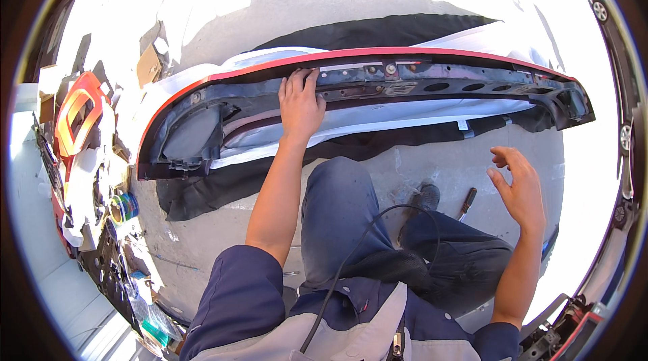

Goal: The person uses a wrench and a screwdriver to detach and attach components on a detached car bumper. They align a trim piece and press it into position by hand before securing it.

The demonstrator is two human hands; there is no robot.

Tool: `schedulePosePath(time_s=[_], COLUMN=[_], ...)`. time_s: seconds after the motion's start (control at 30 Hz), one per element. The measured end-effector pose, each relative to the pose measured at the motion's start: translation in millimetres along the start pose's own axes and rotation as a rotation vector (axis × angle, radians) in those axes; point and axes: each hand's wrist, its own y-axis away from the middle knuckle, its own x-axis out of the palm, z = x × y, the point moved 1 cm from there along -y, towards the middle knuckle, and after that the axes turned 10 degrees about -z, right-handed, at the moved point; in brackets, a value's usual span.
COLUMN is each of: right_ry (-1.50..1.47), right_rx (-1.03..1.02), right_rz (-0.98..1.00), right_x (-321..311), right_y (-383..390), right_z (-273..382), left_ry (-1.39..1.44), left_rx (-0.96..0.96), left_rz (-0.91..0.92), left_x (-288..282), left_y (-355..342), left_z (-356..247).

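Note:
A long car bumper (432, 81), red outside and dark inside, lies inner side up on white and black sheets on the concrete floor. My left hand (300, 104) rests flat on its inner rail, fingers spread, left of the middle. My right hand (520, 189) hovers open in the air to the right, below the bumper, holding nothing. A screwdriver (467, 201) with a dark handle lies on the floor near my shoe, left of my right hand.
My bent legs in dark trousers (378, 226) and a black cable (351, 253) fill the lower middle. At the left lie an orange and red car part (77, 118), tape rolls (123, 207), cardboard (148, 64) and dark panels. More car parts sit at the lower right (567, 327).

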Motion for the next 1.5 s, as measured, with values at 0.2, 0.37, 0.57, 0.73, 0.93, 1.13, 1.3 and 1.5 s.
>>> schedulePosePath(time_s=[0.2, 0.37, 0.57, 0.73, 0.93, 1.13, 1.3, 1.5], right_ry=[0.228, 0.027, -0.091, -0.132, -0.192, -0.205, -0.022, -0.191], right_rx=[-0.08, 0.025, 0.269, 0.427, 0.634, 0.737, 0.67, 0.763], right_rz=[0.136, 0.093, 0.116, 0.047, -0.237, -0.11, 0.12, -0.058], right_x=[18, 28, 22, 13, 8, 193, 324, 374], right_y=[31, 54, 96, 144, 191, 238, 238, 244], right_z=[-30, -49, -69, -90, -140, -211, -227, -247], left_ry=[-0.012, -0.133, -0.238, -0.294, -0.396, -0.449, -0.411, -0.412], left_rx=[0.056, 0.089, 0.142, 0.181, 0.229, 0.246, 0.213, 0.146], left_rz=[0.056, 0.081, 0.1, 0.056, 0.074, 0.127, 0.176, 0.193], left_x=[11, 3, 11, 23, 22, 24, 13, 14], left_y=[-6, -7, -6, -3, -4, -8, -14, -13], left_z=[-6, 4, 8, 12, 26, 20, 10, -2])
